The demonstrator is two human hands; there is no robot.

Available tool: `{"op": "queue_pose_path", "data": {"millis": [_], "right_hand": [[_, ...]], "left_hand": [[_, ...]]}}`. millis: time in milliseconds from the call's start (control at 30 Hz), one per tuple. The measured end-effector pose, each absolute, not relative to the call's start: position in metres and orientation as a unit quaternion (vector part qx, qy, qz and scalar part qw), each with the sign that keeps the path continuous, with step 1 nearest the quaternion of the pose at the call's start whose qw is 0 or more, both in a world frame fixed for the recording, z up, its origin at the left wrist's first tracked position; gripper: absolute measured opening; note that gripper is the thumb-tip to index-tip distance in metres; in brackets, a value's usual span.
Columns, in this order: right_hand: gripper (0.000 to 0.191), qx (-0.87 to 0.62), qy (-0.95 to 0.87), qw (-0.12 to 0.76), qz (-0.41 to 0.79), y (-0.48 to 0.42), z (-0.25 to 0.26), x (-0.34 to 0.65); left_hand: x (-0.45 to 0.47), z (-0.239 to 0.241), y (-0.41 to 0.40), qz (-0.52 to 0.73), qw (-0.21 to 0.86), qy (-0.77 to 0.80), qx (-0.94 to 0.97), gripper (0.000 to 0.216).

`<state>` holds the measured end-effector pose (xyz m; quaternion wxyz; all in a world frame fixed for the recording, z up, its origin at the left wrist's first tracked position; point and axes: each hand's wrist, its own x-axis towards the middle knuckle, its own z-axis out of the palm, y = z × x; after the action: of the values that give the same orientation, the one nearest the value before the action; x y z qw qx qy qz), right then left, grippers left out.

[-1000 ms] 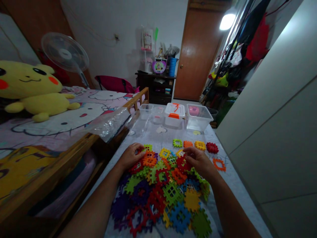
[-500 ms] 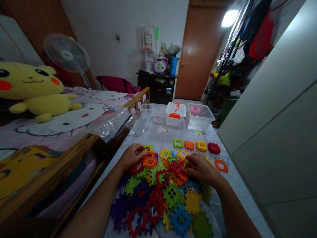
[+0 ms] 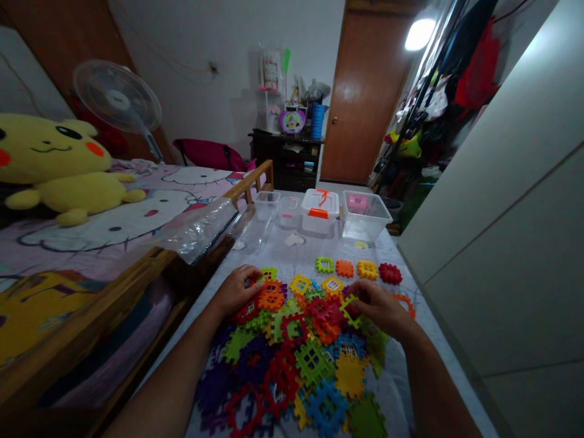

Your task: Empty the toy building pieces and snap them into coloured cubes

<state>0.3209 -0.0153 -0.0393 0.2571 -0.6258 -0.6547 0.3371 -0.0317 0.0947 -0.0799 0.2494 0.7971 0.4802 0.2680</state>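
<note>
A pile of colourful plastic interlocking tiles (image 3: 312, 361) with notched edges covers the near part of the table. At its far right side, my right hand (image 3: 379, 307) pinches a yellow-green tile frame (image 3: 348, 310) between thumb and fingers. My left hand (image 3: 237, 291) rests at the pile's far left edge, fingers curved and apart from the thumb, by a red tile (image 3: 246, 311) and an orange window tile (image 3: 271, 295). Beyond the pile, a green tile (image 3: 325, 264), an orange tile (image 3: 345, 268), a yellow tile (image 3: 367, 269) and red tiles (image 3: 390, 273) form a row.
Clear plastic boxes stand at the table's far end, including a lidded box (image 3: 320, 212) with orange latches and an open box (image 3: 365, 216). An orange frame (image 3: 406, 303) lies beyond my right hand. A wooden bed rail (image 3: 150, 274) runs along the left; a pale cabinet (image 3: 506, 243) borders the right.
My right hand has taken hold of the yellow-green tile frame and lifted it slightly at the pile's edge. My left hand stays in about the same spot. The view has shifted slightly.
</note>
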Motion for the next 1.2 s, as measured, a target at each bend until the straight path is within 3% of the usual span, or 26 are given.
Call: {"op": "queue_pose_path", "data": {"millis": [167,267,367,500,900,1200], "right_hand": [[0.008,-0.653,-0.667,0.196,0.300,-0.016,-0.033,0.330],[0.016,-0.671,-0.687,0.157,0.232,-0.016,-0.027,0.327],[0.024,-0.640,-0.722,0.181,0.190,-0.018,-0.023,0.315],[0.026,-0.584,-0.763,0.178,0.213,-0.021,-0.023,0.292],[0.061,-0.534,-0.802,0.154,0.219,-0.024,-0.021,0.267],[0.054,-0.572,-0.786,0.115,0.205,-0.022,-0.028,0.279]], "left_hand": [[-0.032,-0.081,0.095,0.268,0.248,0.479,0.798,0.029],[-0.032,-0.082,0.096,0.264,0.244,0.477,0.802,0.029],[-0.033,-0.084,0.097,0.267,0.241,0.477,0.802,0.029],[-0.033,-0.083,0.096,0.272,0.245,0.479,0.798,0.029],[-0.032,-0.081,0.094,0.266,0.238,0.479,0.802,0.030],[-0.031,-0.078,0.092,0.266,0.242,0.485,0.797,0.030]]}}
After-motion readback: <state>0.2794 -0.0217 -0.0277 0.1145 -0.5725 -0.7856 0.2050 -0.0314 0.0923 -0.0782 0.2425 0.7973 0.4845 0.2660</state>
